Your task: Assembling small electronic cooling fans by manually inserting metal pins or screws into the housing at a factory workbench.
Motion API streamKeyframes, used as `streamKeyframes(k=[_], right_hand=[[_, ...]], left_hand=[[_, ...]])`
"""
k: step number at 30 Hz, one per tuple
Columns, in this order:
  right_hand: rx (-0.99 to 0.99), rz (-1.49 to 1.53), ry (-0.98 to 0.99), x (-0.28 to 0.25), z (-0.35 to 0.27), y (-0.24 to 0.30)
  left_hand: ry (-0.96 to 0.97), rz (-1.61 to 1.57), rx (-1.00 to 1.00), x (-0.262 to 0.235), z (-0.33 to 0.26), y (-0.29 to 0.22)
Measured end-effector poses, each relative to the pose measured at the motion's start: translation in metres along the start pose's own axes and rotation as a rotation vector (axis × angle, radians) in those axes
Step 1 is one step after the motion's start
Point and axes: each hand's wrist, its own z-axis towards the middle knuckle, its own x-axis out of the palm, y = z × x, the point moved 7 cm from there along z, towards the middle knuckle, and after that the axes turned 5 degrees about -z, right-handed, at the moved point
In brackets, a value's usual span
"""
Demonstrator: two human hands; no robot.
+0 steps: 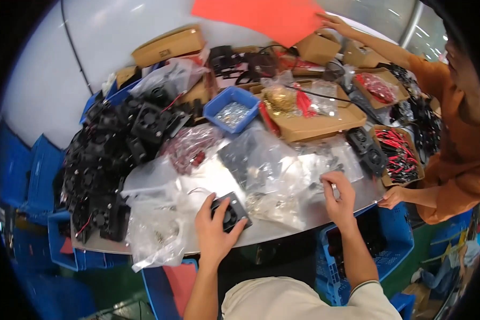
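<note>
Small square black cooling fan, round hub in the middle, lying flat and turned cornerwise on the grey table's near edge, gripped by the left hand with fingers at its sides. Clear plastic bags of small parts, crumpled and glossy, just beside the fan, pinched at their right edge by the right hand.

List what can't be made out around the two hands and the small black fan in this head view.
- Small black fan: its near edge is covered by the left hand.
- Right hand: whatever its fingertips pinch is too small to tell.
- Clear plastic bags: glare and creases blur the small parts inside.
- Blue tray: contents are too small to identify.
- Pile of black fans: its far left side warps into the dark fisheye rim.
</note>
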Motion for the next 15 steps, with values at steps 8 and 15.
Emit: streamKeyframes(k=[8, 15], right_hand=[[-0.236, -0.314, 0.979, 0.135, 0.030, 0.014], [-0.615, -0.008, 0.613, 0.175, 0.046, 0.052]], left_hand=[[-0.008, -0.035, 0.043, -0.004, -0.005, 0.001], [-0.005, -0.016, 0.054, -0.008, -0.007, 0.004]])
